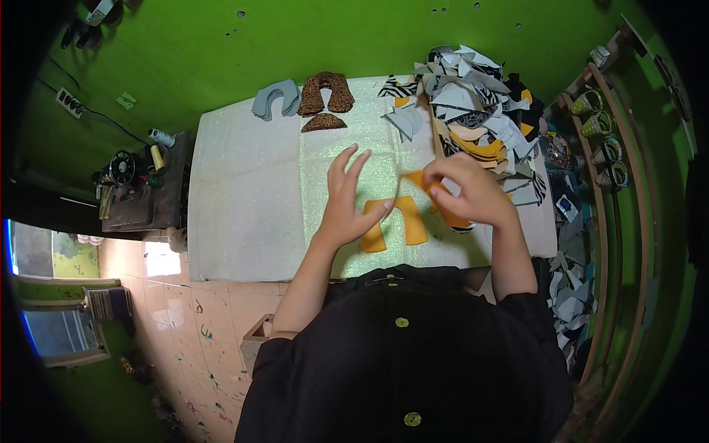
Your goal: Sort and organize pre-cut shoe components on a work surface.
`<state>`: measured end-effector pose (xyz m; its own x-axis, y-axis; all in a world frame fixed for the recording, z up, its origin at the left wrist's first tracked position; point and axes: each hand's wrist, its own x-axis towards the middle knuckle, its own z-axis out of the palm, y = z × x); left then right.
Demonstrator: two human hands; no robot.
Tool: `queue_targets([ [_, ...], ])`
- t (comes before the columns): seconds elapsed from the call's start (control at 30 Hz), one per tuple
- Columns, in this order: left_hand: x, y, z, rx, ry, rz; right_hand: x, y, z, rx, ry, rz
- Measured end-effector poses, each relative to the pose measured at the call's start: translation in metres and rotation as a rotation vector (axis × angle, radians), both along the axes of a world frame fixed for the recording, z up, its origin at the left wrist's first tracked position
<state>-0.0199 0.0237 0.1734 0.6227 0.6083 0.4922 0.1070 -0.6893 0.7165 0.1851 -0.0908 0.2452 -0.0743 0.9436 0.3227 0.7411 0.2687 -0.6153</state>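
Note:
A yellow-orange U-shaped cut piece [414, 221] lies on the pale table in front of me. My left hand [345, 198] hovers at its left side, fingers apart, with the thumb tip over or touching the upper edge. Beside it on the right, my right hand [473, 190] pinches another orange piece [452, 216], whose narrow end sticks out toward the left; my fingers hide much of it. A thin, pale, blurred strip [399, 177] curves down between the two hands; I cannot tell what it is.
Stacks of grey U-shaped pieces [277, 100] and leopard-print pieces [327, 94] sit at the table's back. A heap of scraps [473, 103] covers the back right. A sewing machine [122, 168] stands left; a wooden rack [602, 221] with shoes rises at right.

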Motion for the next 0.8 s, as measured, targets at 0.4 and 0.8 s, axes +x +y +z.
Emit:
queue_targets([
  [0.4,-0.023,0.012,-0.076,-1.096,0.177,-0.366,-0.023,-0.013,-0.065,-0.139,0.416,-0.392],
  [0.8,-0.032,0.012,-0.129,-0.982,0.449,-0.092,-0.029,-0.015,-0.190,-0.375,0.285,-0.662],
])
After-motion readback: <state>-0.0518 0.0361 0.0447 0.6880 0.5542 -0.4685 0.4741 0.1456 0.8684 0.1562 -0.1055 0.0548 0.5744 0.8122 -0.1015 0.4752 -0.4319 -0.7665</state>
